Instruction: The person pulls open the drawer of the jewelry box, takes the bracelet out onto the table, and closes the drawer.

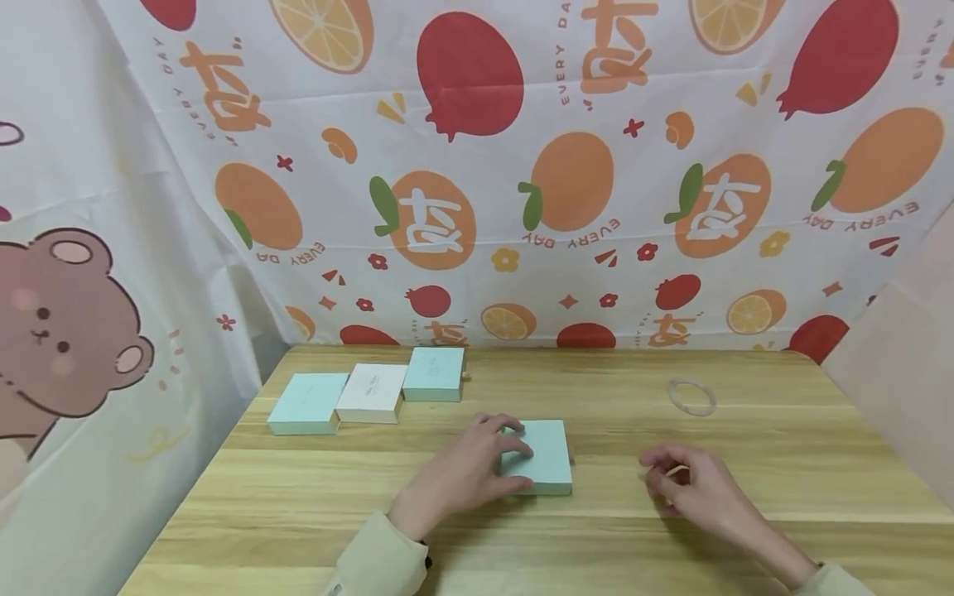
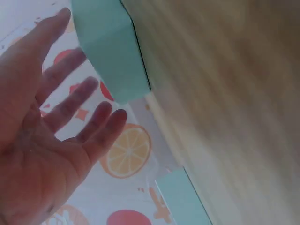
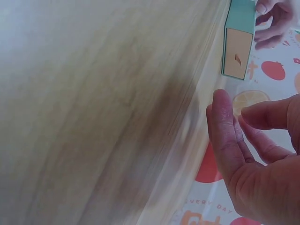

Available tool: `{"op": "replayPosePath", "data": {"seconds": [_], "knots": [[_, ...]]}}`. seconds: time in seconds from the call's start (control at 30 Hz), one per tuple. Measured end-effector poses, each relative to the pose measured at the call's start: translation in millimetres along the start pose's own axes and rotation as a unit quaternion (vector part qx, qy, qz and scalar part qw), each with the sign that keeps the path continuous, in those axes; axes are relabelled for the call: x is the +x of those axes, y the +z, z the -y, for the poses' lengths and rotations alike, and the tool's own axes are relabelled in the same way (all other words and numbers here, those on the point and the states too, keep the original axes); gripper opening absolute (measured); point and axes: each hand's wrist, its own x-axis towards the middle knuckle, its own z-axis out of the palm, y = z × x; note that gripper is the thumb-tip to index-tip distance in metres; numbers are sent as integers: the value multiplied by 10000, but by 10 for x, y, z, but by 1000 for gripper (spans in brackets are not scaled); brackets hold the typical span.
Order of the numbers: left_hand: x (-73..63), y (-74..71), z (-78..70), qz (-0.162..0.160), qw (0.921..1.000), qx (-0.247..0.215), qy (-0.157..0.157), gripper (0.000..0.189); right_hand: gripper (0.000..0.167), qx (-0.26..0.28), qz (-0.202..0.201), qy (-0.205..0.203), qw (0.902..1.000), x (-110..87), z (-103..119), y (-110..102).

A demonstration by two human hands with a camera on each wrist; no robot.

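A mint-green box (image 1: 547,455) lies flat on the wooden table, in front of the person. Over its left side is the left hand (image 1: 477,468), fingers spread and relaxed above the lid, thumb by the front edge. In the left wrist view the left hand (image 2: 56,117) is beside the box (image 2: 110,51), not wrapped round it; whether a fingertip touches is hard to tell. The box's right end (image 3: 238,54) is tan with a small tab. To the right, the right hand (image 1: 696,488) hovers, fingers loosely bent, with nothing visible in it.
At the back left of the table (image 1: 335,513) stand a mint box (image 1: 307,401), a white box (image 1: 371,393) and another mint box (image 1: 435,374), side by side. A pale ring-shaped bangle (image 1: 691,411) lies at the back right. A fruit-print cloth (image 1: 492,190) hangs behind the table.
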Motion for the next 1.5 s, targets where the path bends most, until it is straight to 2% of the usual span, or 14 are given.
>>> {"op": "replayPosePath", "data": {"seconds": [0.2, 0.33, 0.47, 0.6, 0.77, 1.0, 1.27, 1.5], "knots": [[-30, 47, -69, -122, 9999, 12, -56, 27, 18, -170, 64, -101, 9998, -52, -30, 0], [48, 16, -161, -119, 9983, 503, 266, 18, 17, -200, -14, -58, 9998, -68, -24, -10], [191, 7, -230, -39, 9941, 967, 498, 12, 17, -241, -44, -40, 9997, -65, -14, -28], [375, 37, -261, 39, 9940, 1019, 396, 10, 17, -285, -74, 74, 9995, -65, -12, -39], [619, 108, -305, -111, 9944, 1000, 324, 10, 16, -316, -183, 222, 9991, -68, -4, -47], [896, 225, -397, -256, 9934, 1112, -130, 7, 15, -349, -212, 169, 9990, -70, -7, -58], [1115, 291, -445, -279, 9936, 1076, -181, 8, 16, -341, -284, 159, 9989, -96, -53, -94], [1190, 294, -461, -82, 9929, 1149, -304, 9, 16, -340, -318, 298, 9985, -105, -87, -130]]}}
